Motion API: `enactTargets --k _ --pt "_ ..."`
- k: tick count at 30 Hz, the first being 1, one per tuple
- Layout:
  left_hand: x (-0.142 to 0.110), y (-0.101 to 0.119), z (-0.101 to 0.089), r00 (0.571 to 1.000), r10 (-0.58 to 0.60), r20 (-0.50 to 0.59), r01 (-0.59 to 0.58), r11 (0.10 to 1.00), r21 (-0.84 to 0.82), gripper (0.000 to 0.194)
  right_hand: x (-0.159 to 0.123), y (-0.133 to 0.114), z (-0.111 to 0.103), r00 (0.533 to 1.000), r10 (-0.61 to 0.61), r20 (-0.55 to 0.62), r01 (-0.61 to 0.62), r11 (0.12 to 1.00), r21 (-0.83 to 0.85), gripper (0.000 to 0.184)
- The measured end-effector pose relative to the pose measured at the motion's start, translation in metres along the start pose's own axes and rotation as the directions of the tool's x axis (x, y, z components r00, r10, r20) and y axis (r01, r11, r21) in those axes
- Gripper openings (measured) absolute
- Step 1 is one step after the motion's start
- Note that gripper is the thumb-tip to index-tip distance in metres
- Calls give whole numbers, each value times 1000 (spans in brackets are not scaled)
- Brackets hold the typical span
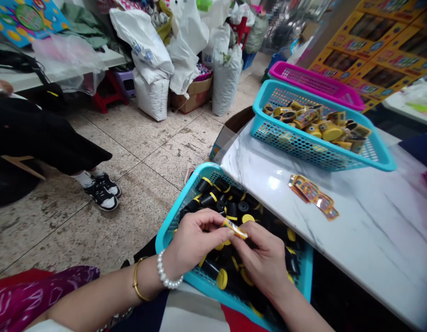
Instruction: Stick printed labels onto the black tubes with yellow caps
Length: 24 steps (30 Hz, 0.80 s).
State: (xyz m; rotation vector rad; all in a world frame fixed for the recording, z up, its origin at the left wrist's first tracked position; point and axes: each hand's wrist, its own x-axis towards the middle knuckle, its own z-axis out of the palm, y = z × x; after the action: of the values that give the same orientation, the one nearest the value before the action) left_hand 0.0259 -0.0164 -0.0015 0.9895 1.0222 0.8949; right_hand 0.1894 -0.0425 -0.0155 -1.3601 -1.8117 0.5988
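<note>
Yellow sleeve (236,228): right there between both hands, over the lower blue basket (307,276), beside the bench (354,263).
Left hand (201,237): pinching the upper-left end, thumb against fingers.
Right hand (263,256): pinching the lower-right end, nearer the bench.
Long axis: hand to hand, roughly along the bench's near edge.
Loose sleeves (312,193): across that edge, lying much the same way.

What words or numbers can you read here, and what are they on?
None can be read for sure.
Stacked yellow boxes: too blurred.
Bright blue box: too blurred.
White sack, blue print: too blurred.
Flat strips on the table: too small.
Yellow piece between left hand and right hand: too small.
</note>
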Motion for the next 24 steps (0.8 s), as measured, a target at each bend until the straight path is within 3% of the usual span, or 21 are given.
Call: enactTargets --k 4,6,8,11,13,16,18,20,24 --pt "2 0 -11 983 -162 81 170 981 -97 20 12 -6 -12 973 -64 222 52 997 61 19" --pt "4 2 -21 980 -193 40 198 960 -196 22 26 -7 -19 928 -97 359 74 994 77 12" --pt "6 4 -30 981 -190 -40 171 944 -282 24 42 -4 -18 918 -129 376 139 990 1 12" --pt "9 9 -40 982 -157 -102 118 940 -319 24 63 7 1 933 -152 327 254 921 -297 21" --pt "10 11 -44 982 -160 -98 118 933 -340 22 71 14 22 920 -127 372 305 827 -472 23" --pt "12 13 -48 976 -194 -99 141 908 -395 21 74 20 47 886 -86 456 358 753 -553 14" --pt "14 12 -50 973 -212 -90 157 895 -417 21 75 21 50 883 -80 462 344 780 -522 10" --pt "15 12 -52 973 -218 -71 169 890 -424 22 75 19 40 887 -74 456 291 856 -427 14" --pt "19 13 -51 974 -219 -62 172 887 -429 24 74 9 -1 905 51 423 22 986 -164 21"
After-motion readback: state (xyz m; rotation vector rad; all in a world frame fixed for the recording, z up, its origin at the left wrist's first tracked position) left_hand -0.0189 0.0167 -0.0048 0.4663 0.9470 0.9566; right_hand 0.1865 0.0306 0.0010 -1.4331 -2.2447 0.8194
